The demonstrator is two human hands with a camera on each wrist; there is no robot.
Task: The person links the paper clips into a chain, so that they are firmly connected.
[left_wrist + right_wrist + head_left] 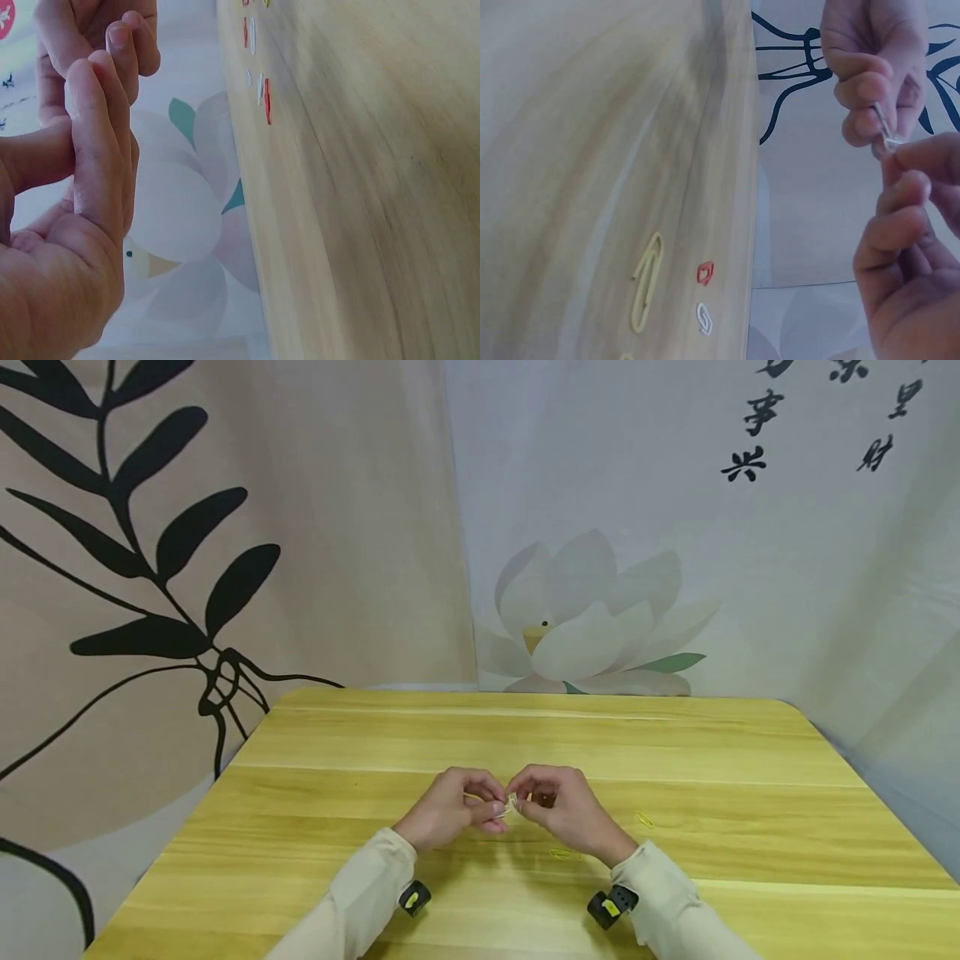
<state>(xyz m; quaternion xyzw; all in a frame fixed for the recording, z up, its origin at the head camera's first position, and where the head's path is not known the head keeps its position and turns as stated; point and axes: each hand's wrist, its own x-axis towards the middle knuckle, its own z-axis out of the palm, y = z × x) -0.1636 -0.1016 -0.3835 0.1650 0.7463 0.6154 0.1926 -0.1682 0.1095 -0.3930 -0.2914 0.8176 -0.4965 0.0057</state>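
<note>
Above the table my two hands meet fingertip to fingertip. My left hand (456, 808) pinches a small white paper clip (883, 120) between thumb and fingers. From the other side, my right hand (564, 808) pinches a pale, clip-like piece (893, 141) at the end of that clip; whether the two are linked cannot be told. In the left wrist view, the fingers of my left hand (97, 157) hide what is held. A yellow paper clip (645, 820) lies on the table right of my right hand, and more yellow clips (564, 855) lie below that hand.
The wooden table (337, 727) has a printed cloth (600, 485) hanging behind it. Also on the tabletop lie a red clip (705, 273) and a white clip (703, 319), with several red and white ones in the left wrist view. Each wrist wears a small black camera (414, 898).
</note>
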